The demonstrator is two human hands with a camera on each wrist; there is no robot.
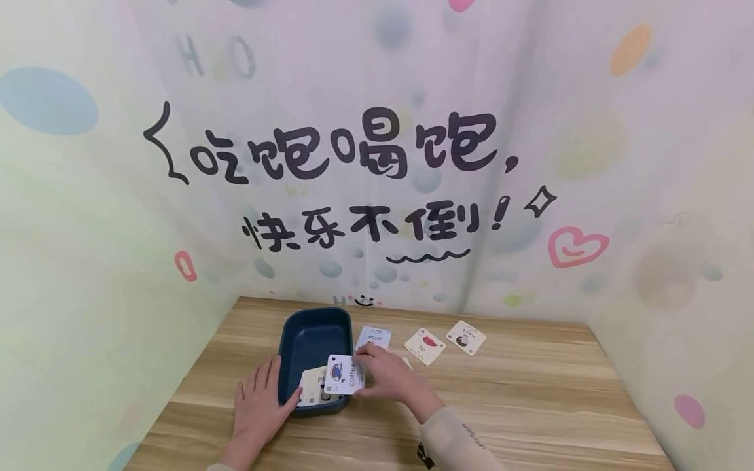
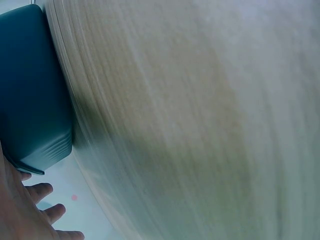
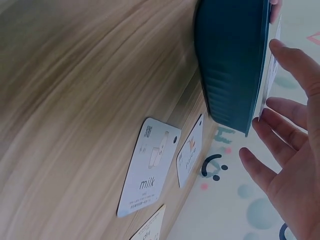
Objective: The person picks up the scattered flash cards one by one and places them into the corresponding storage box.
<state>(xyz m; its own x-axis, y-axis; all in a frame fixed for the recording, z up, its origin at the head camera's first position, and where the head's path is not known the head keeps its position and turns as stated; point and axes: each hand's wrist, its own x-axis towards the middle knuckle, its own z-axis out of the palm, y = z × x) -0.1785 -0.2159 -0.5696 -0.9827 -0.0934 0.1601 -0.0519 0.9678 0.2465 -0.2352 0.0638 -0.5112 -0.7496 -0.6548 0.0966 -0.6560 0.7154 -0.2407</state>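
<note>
A dark blue bin (image 1: 319, 327) stands on the table, with at least one cream card (image 1: 310, 386) lying in its near end. My right hand (image 1: 391, 374) pinches a white flash card (image 1: 343, 383) marked "coffee" above the bin's right rim. In the right wrist view that card shows only as a thin edge between thumb and fingers. My left hand (image 1: 259, 399) lies along the bin's left side, fingers extended, its thumb at the near left rim. The left wrist view shows those spread fingers (image 2: 41, 192) beside the bin wall (image 2: 35, 85).
Right of the bin lie a "juice" card (image 1: 374, 336), a "lip" card (image 1: 425, 346) and a "neck" card (image 1: 466, 337). A "milk" card (image 3: 150, 165), mostly hidden by my right hand in the head view, lies beside the bin. A printed curtain (image 1: 365, 78) rises behind the wooden table (image 1: 530, 405).
</note>
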